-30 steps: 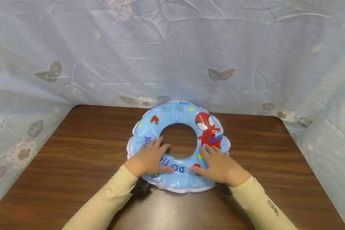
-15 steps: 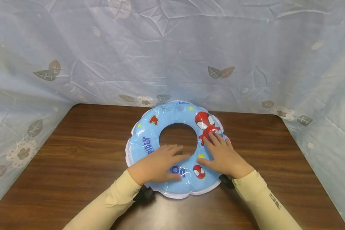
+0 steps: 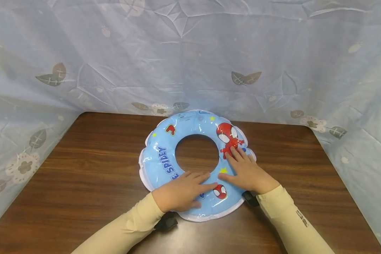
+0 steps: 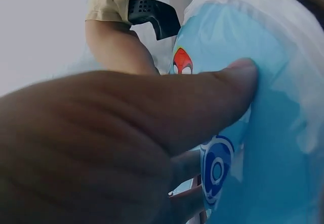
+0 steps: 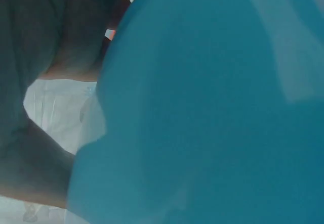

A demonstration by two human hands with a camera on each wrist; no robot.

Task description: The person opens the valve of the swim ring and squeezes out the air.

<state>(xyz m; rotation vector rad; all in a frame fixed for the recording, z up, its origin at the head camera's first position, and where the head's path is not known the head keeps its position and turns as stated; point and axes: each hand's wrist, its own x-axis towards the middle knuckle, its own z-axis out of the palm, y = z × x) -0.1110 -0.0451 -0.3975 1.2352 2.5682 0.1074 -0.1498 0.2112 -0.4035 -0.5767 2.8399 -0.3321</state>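
Note:
A light blue inflatable swim ring (image 3: pixel 160 173) with a white scalloped edge lies flat on the wooden table, printed with red cartoon figures, stars and lettering. My left hand (image 3: pixel 184 192) rests on its near side with fingers extended, covering part of the lettering. On the ring's right side my right hand (image 3: pixel 247 173) lies with fingers spread, over the lower part of the large red figure. In the left wrist view the left thumb (image 4: pixel 217 90) touches the blue plastic. Blue plastic fills most of the right wrist view, where the right hand (image 5: pixel 45 72) lies along it.
The brown wooden table (image 3: pixel 92 169) extends around the ring on all sides. A pale patterned curtain (image 3: pixel 206 63) hangs behind the table and along both sides. A black wrist device (image 3: pixel 166 222) sits under the left wrist, another black device (image 3: pixel 250 198) under the right.
My left hand has slid right and nearer along the ring's near side, uncovering lettering at the left. My right hand first moved up onto the red figure, then stayed. The ring shifted only slightly.

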